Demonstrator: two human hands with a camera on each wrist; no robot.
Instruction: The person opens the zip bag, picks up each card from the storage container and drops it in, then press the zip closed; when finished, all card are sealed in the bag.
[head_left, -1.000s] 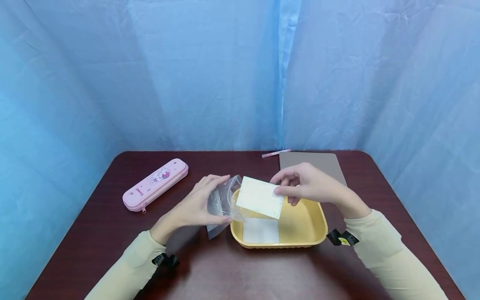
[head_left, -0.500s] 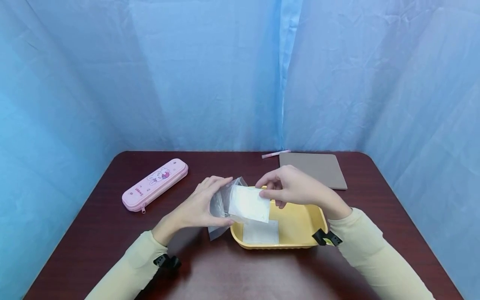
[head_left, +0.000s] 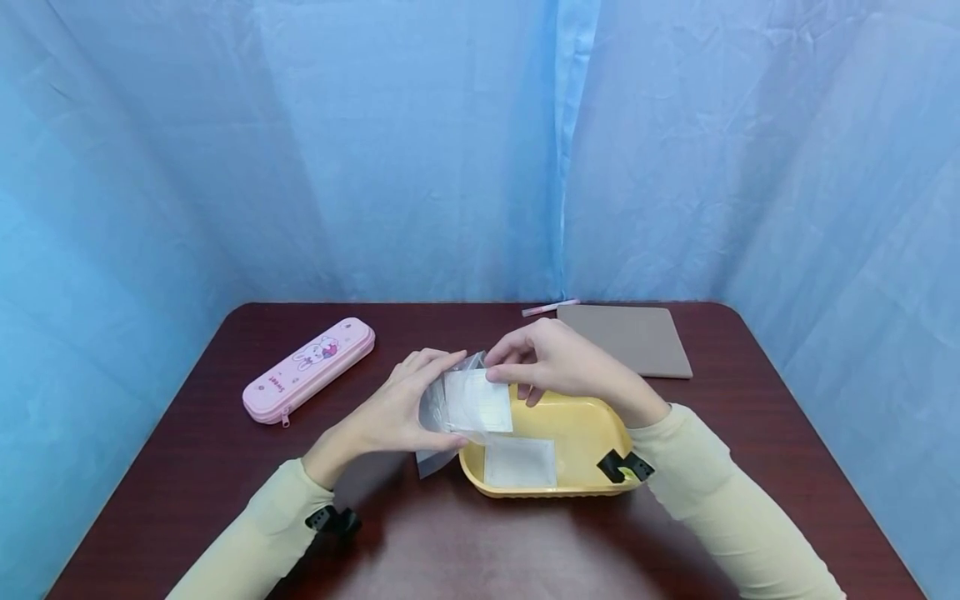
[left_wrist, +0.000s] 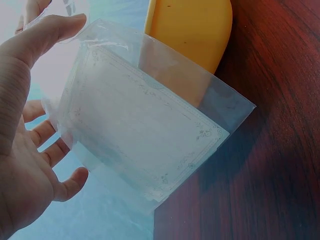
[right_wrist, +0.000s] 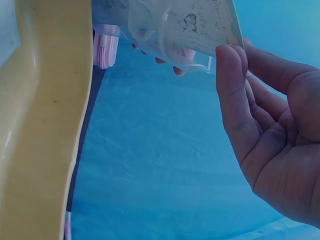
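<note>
My left hand grips a clear plastic bag between thumb and fingers, left of the yellow tray. White cards with a printed ornamental border show through its lower part. Thumb and forefinger of my right hand pinch the edge of a white card. That card's left part is inside the bag's mouth, over the tray's left end. Dark drawings mark the card's face in the right wrist view. Another white card lies flat in the yellow tray.
A pink pencil case lies at the left of the dark red wooden table. Behind the tray, at the back right, are a grey-brown notebook and a slim pen. Blue curtains hang around the table.
My right hand has moved left with the pinched card, from over the tray into the bag's mouth. My left hand and the bag have hardly moved.
</note>
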